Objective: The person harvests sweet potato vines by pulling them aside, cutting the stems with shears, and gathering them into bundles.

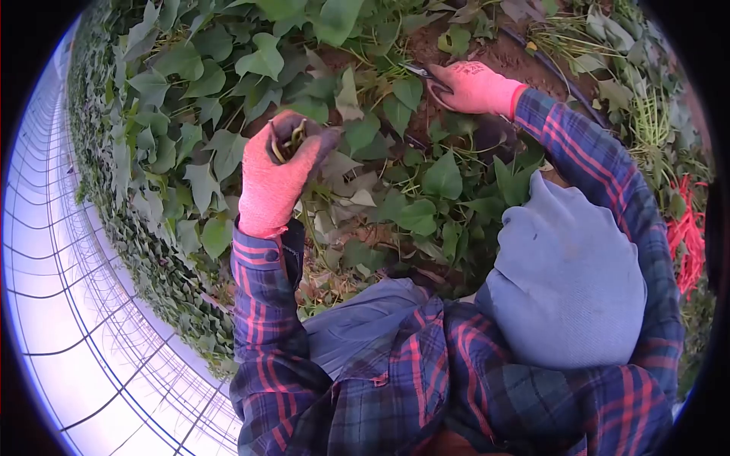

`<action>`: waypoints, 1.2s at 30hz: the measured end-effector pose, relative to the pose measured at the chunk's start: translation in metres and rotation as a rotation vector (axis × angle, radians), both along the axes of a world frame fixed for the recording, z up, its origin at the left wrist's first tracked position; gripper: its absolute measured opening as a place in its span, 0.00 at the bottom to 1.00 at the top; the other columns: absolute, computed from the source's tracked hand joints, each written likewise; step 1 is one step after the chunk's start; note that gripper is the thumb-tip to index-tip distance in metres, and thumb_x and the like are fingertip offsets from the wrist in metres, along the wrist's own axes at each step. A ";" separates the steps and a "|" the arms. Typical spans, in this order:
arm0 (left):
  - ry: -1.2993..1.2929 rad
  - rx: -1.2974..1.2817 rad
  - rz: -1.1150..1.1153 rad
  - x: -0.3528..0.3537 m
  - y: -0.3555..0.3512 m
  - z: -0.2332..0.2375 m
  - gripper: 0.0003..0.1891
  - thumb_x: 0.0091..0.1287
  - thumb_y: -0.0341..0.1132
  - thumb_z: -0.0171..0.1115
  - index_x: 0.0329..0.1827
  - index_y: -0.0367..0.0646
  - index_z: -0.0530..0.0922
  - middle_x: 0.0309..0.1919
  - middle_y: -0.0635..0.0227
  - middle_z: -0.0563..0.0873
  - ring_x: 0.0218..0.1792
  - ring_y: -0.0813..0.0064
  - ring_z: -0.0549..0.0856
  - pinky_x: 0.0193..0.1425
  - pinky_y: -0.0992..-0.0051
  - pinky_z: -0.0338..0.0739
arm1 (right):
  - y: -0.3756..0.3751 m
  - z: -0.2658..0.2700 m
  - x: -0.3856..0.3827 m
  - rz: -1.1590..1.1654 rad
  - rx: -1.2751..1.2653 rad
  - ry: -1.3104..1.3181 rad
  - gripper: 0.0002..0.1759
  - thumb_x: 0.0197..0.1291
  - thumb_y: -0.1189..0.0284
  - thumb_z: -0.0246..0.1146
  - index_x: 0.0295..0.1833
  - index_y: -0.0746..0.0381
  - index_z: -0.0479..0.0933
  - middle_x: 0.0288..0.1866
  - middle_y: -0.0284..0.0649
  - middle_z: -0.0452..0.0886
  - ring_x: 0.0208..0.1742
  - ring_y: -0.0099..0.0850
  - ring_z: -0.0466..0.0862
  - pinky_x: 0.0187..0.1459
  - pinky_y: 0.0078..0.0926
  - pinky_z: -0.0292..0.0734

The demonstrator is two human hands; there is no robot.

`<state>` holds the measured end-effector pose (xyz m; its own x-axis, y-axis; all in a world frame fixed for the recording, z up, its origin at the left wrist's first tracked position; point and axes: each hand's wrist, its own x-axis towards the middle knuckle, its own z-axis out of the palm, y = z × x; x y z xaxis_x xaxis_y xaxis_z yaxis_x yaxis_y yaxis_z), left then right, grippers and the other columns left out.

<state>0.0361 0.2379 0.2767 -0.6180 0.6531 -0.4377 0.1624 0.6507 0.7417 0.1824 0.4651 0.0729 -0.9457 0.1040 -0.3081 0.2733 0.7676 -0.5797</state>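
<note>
My left hand (274,178), in a pink glove with dark palm and fingers, is curled around a small bunch of plant stems (287,144) whose ends show in the grip. It is held over the broad-leaved green vines (441,178). Farther forward and to the right, my right hand (475,87) wears a matching glove and grips a pair of small shears (415,70). Their metal blades point left into the stems, overlapping the foliage there. The fingers partly cover the handles.
A dark hose (559,72) runs over brown soil at the upper right. Pulled vines with pale stems (646,114) lie beyond it. Red strips (688,235) hang at the far right. White sheeting with dark grid lines (84,327) borders the left. My bent knee (566,273) rises near the plants.
</note>
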 end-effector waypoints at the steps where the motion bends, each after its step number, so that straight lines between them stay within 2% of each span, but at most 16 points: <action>1: 0.046 0.021 -0.090 0.007 0.007 -0.013 0.07 0.60 0.29 0.65 0.37 0.36 0.78 0.29 0.75 0.80 0.28 0.87 0.74 0.35 0.83 0.70 | 0.000 -0.003 0.001 0.000 -0.001 0.000 0.19 0.62 0.62 0.53 0.52 0.64 0.70 0.39 0.53 0.81 0.44 0.49 0.82 0.47 0.44 0.75; 2: 0.198 0.051 -0.323 0.007 0.014 -0.028 0.08 0.60 0.29 0.64 0.39 0.34 0.79 0.31 0.73 0.82 0.31 0.84 0.76 0.39 0.80 0.73 | -0.003 -0.007 0.003 0.057 0.046 -0.004 0.22 0.61 0.64 0.53 0.57 0.65 0.68 0.40 0.53 0.81 0.45 0.49 0.82 0.48 0.43 0.75; 6: 0.457 -0.129 -0.517 0.016 0.054 -0.085 0.17 0.64 0.38 0.59 0.53 0.38 0.78 0.49 0.57 0.83 0.49 0.62 0.83 0.53 0.67 0.76 | -0.008 -0.005 0.004 0.149 0.078 -0.109 0.30 0.60 0.66 0.53 0.66 0.68 0.62 0.42 0.52 0.81 0.47 0.48 0.81 0.49 0.42 0.75; 8: 0.575 -0.252 -0.486 0.008 0.061 -0.128 0.19 0.65 0.42 0.56 0.54 0.40 0.77 0.52 0.58 0.81 0.51 0.60 0.82 0.54 0.64 0.76 | -0.008 -0.015 0.010 0.127 0.065 -0.058 0.31 0.59 0.66 0.54 0.67 0.67 0.61 0.42 0.53 0.81 0.48 0.48 0.81 0.49 0.42 0.75; 14: 0.626 -0.567 -0.510 -0.006 0.053 -0.196 0.20 0.66 0.47 0.52 0.55 0.45 0.75 0.54 0.60 0.79 0.54 0.59 0.80 0.57 0.62 0.74 | 0.006 -0.015 0.016 -0.165 -0.246 0.033 0.18 0.63 0.62 0.55 0.51 0.63 0.74 0.32 0.51 0.80 0.34 0.47 0.80 0.40 0.41 0.73; 16: 0.584 -0.527 -0.527 -0.001 0.049 -0.195 0.21 0.66 0.46 0.52 0.57 0.45 0.75 0.55 0.59 0.78 0.54 0.58 0.80 0.57 0.62 0.74 | 0.020 -0.001 0.012 -0.228 -0.371 -0.083 0.22 0.61 0.54 0.55 0.39 0.65 0.75 0.34 0.51 0.81 0.41 0.48 0.81 0.45 0.41 0.74; 20: 0.584 -0.446 -0.542 0.012 0.044 -0.196 0.22 0.66 0.45 0.51 0.60 0.46 0.73 0.55 0.58 0.79 0.54 0.59 0.80 0.58 0.62 0.74 | 0.013 -0.004 -0.002 -0.192 -0.258 -0.048 0.24 0.61 0.53 0.53 0.42 0.65 0.75 0.33 0.50 0.82 0.41 0.48 0.81 0.45 0.40 0.75; 21: 0.558 -0.457 -0.536 0.013 0.046 -0.193 0.19 0.66 0.44 0.52 0.56 0.45 0.75 0.53 0.59 0.80 0.52 0.58 0.81 0.56 0.61 0.74 | 0.004 -0.003 -0.001 -0.138 -0.134 0.053 0.23 0.60 0.54 0.53 0.44 0.65 0.75 0.35 0.51 0.82 0.41 0.50 0.81 0.45 0.41 0.75; 24: 0.621 -0.437 -0.640 0.021 0.045 -0.190 0.16 0.65 0.43 0.54 0.50 0.44 0.77 0.49 0.59 0.81 0.48 0.57 0.82 0.53 0.60 0.75 | -0.013 -0.004 -0.002 0.085 0.142 -0.124 0.20 0.60 0.58 0.53 0.47 0.63 0.76 0.39 0.53 0.82 0.44 0.49 0.82 0.47 0.44 0.77; 26: 0.630 -0.325 -0.689 0.042 0.057 -0.157 0.14 0.65 0.42 0.54 0.46 0.44 0.77 0.44 0.59 0.81 0.46 0.58 0.83 0.52 0.62 0.75 | -0.014 -0.004 -0.003 0.105 0.148 -0.141 0.21 0.61 0.59 0.52 0.53 0.62 0.74 0.40 0.53 0.82 0.44 0.48 0.82 0.48 0.42 0.77; 29: 0.654 -0.019 -0.664 0.043 0.084 -0.186 0.11 0.66 0.38 0.52 0.44 0.44 0.78 0.39 0.62 0.85 0.40 0.61 0.85 0.44 0.67 0.79 | -0.012 -0.017 -0.003 0.243 0.185 -0.004 0.23 0.62 0.60 0.52 0.57 0.63 0.71 0.39 0.53 0.82 0.43 0.48 0.82 0.47 0.41 0.76; 30: 0.817 -0.092 -0.787 0.039 0.101 -0.184 0.11 0.66 0.37 0.52 0.44 0.44 0.79 0.39 0.62 0.85 0.40 0.62 0.85 0.43 0.67 0.80 | -0.011 -0.029 -0.001 0.350 0.210 0.148 0.23 0.62 0.61 0.52 0.56 0.64 0.71 0.38 0.53 0.82 0.42 0.48 0.82 0.45 0.42 0.77; 31: 0.720 -0.170 -0.728 0.037 0.122 -0.161 0.11 0.65 0.36 0.52 0.44 0.44 0.79 0.41 0.64 0.86 0.43 0.64 0.85 0.42 0.66 0.81 | -0.017 -0.050 0.000 0.202 0.229 0.461 0.22 0.62 0.61 0.53 0.55 0.64 0.71 0.36 0.52 0.82 0.41 0.49 0.82 0.44 0.43 0.77; 32: 0.778 -0.312 -0.749 0.031 0.143 -0.151 0.12 0.66 0.36 0.51 0.45 0.44 0.79 0.41 0.61 0.86 0.47 0.63 0.85 0.47 0.66 0.81 | -0.018 -0.039 0.000 0.202 0.230 0.454 0.22 0.62 0.61 0.53 0.55 0.64 0.71 0.36 0.52 0.82 0.41 0.49 0.82 0.44 0.43 0.77; 34: 0.870 -0.356 -0.791 0.008 0.153 -0.160 0.23 0.52 0.39 0.73 0.50 0.42 0.77 0.52 0.59 0.81 0.51 0.61 0.84 0.51 0.66 0.80 | -0.019 -0.008 -0.002 0.111 0.142 -0.091 0.20 0.60 0.62 0.52 0.52 0.65 0.72 0.37 0.52 0.83 0.42 0.50 0.82 0.46 0.45 0.76; 36: 0.824 -0.566 -0.798 -0.011 0.154 -0.160 0.17 0.61 0.38 0.64 0.52 0.46 0.75 0.57 0.61 0.76 0.52 0.61 0.83 0.52 0.63 0.79 | -0.019 -0.009 0.000 0.085 0.108 -0.091 0.20 0.59 0.60 0.53 0.51 0.62 0.72 0.38 0.52 0.83 0.42 0.50 0.82 0.46 0.46 0.76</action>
